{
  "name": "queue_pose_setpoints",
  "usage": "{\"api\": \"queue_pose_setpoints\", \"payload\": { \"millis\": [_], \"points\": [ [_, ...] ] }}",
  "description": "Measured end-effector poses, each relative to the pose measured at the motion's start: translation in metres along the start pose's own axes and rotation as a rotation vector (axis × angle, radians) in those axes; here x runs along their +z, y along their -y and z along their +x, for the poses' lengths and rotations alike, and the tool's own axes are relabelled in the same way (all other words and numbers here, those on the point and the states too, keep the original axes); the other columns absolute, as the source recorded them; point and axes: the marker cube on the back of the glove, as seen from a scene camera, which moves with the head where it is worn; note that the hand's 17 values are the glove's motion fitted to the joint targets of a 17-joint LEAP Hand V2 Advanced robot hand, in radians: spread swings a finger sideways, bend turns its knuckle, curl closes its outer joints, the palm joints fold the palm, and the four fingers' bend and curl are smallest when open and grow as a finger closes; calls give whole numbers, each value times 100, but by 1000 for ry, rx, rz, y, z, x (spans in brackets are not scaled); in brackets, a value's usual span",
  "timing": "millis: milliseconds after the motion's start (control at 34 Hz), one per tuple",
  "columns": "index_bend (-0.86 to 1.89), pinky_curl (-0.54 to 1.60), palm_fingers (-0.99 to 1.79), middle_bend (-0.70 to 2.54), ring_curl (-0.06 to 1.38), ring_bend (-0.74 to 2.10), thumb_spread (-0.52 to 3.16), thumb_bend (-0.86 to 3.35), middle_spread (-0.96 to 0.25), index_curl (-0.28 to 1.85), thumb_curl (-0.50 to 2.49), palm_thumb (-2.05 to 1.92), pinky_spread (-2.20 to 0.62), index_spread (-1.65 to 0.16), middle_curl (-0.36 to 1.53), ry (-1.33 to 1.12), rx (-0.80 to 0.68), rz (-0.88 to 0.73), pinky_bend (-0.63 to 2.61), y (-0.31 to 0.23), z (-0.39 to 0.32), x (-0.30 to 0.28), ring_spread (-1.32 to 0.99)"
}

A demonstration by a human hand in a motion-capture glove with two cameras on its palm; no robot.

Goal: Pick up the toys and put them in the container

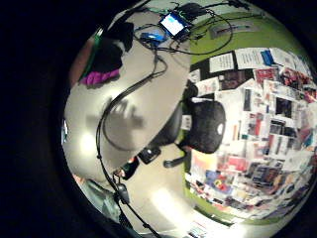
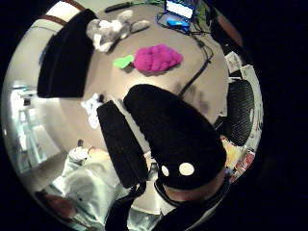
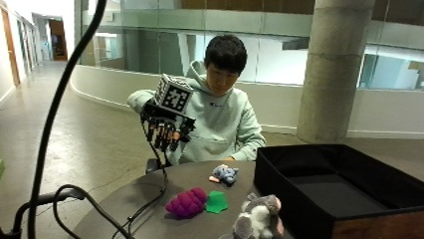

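In the outside view, three soft toys lie on the round grey-brown surface (image 3: 139, 199): one bumpy magenta plush bunch of grapes with a flat green felt leaf (image 3: 187, 202), one small blue-grey plush toy (image 3: 226, 174) behind it, and one furry grey-and-white plush animal (image 3: 257, 218) at the near edge. One large black rectangular fabric container (image 3: 318, 186) with a brown wooden edge stands open beside them, nothing inside that can be seen. The person's gloved right hand (image 3: 165, 130) hangs above the surface's far side, fingers pointing down, relaxed and holding nothing, well apart from the toys. In the thumb side palm view, the same three toys show: grapes (image 2: 157, 58), furry animal (image 2: 109, 31) next to the container's wall (image 2: 67, 53), small toy (image 2: 92, 105); black gloved fingers (image 2: 178, 134) fill the middle. The little finger side palm view shows the surface (image 1: 138, 94), a black mesh office chair (image 1: 205, 126) and a wall of papers.
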Motion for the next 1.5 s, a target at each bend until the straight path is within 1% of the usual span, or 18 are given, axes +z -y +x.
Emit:
{"api": "queue_pose_setpoints", "payload": {
  "millis": [29, 176, 353, 529, 765, 882, 970, 1029, 1088, 1147, 1176, 1235, 1265, 1323, 1353, 1382, 1470, 1500],
  "points": [
    [16, 6, 58, 30, 4, 38, 43, -9, -2, 2, -2, -13, -3, -8, 5, 4, 0, -2, 38, 1, -1, -1, -8],
    [9, 16, 49, 34, 13, 47, 75, -9, -4, 6, 0, -14, -6, -14, 11, 82, -7, -5, 45, 16, -6, -16, -13],
    [5, 23, 32, 36, 18, 55, 97, -9, -5, 5, 0, -14, -7, -20, 15, 150, -20, 14, 56, 43, -12, -10, -17],
    [7, 27, 15, 37, 20, 57, 109, -9, -5, 5, 1, -14, -7, -22, 19, 210, -41, 11, 67, 66, -23, 20, -18],
    [14, 30, -11, 31, 18, 45, 117, -7, -4, 10, 3, -11, -4, -24, 21, 385, -36, -70, 74, 104, -45, 77, -15],
    [14, 31, -18, 23, 16, 37, 116, -5, -3, 12, 5, -6, -3, -24, 21, 467, -75, -115, 76, 116, -64, 109, -13],
    [13, 31, -18, 20, 16, 33, 115, -4, -4, 13, 7, -5, -2, -25, 22, 487, -105, -101, 75, 121, -76, 127, -12],
    [15, 31, -12, 21, 15, 30, 114, -3, -4, 15, 9, -3, -1, -26, 23, 486, -115, -42, 74, 124, -82, 134, -11],
    [20, 30, 3, 26, 16, 32, 115, -1, -5, 17, 11, 0, 0, -27, 25, 489, -114, 41, 71, 126, -85, 138, -12],
    [27, 27, 51, 40, 18, 48, 119, 2, -6, 18, 13, 6, -2, -25, 29, 501, -108, 117, 65, 128, -87, 139, -17],
    [26, 24, 64, 44, 16, 52, 122, 3, -7, 17, 14, 8, -5, -24, 29, 506, -104, 151, 63, 129, -88, 140, -19],
    [29, 23, 85, 51, 19, 63, 127, 8, -8, 19, 17, 17, -11, -22, 32, 505, -99, 218, 59, 129, -89, 140, -22],
    [29, 23, 91, 52, 20, 66, 129, 10, -8, 19, 19, 20, -14, -21, 33, 497, -97, 254, 60, 128, -90, 140, -23],
    [29, 27, 115, 56, 25, 78, 126, 18, -10, 20, 24, 35, -20, -20, 35, 471, -91, 318, 69, 128, -92, 137, -25],
    [29, 29, 122, 56, 29, 85, 124, 19, -11, 22, 27, 40, -23, -20, 36, 460, -85, 331, 74, 127, -93, 135, -26],
    [32, 32, 136, 61, 32, 94, 119, 20, -11, 24, 29, 43, -25, -20, 38, 454, -80, 324, 80, 127, -95, 133, -27],
    [46, 36, 149, 75, 40, 107, 111, 19, -12, 30, 33, 47, -28, -20, 45, 452, -83, 240, 84, 123, -100, 122, -28],
    [50, 38, 149, 80, 41, 111, 109, 19, -13, 31, 35, 48, -29, -20, 47, 450, -91, 211, 85, 121, -102, 117, -28]
  ]
}}
